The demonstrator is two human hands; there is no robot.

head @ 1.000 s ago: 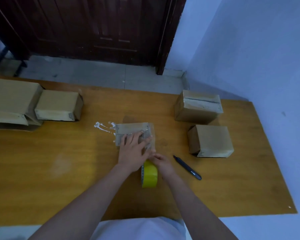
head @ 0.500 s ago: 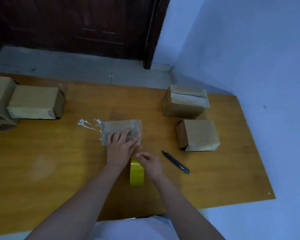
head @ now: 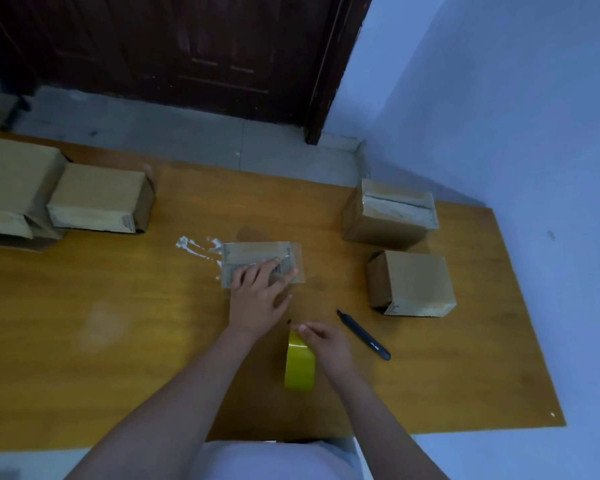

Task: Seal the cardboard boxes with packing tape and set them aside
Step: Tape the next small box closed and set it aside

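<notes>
Box (head: 257, 259) at the frame's centre lies under the left hand (head: 258, 296), fingers flat; right hand (head: 326, 344) grasps the tape roll (head: 299, 363). Best pull tape taut, pressing firmly.

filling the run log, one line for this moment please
step: taping small box | left hand: presses box top | right hand: holds yellow tape roll | black pen: on table

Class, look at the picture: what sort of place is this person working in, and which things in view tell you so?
Probably a plain room used as a makeshift packing spot, not a warehouse. Clues: a wooden table holding several cardboard boxes, a tape roll by the hands, and a dark door beside bare walls.
</notes>
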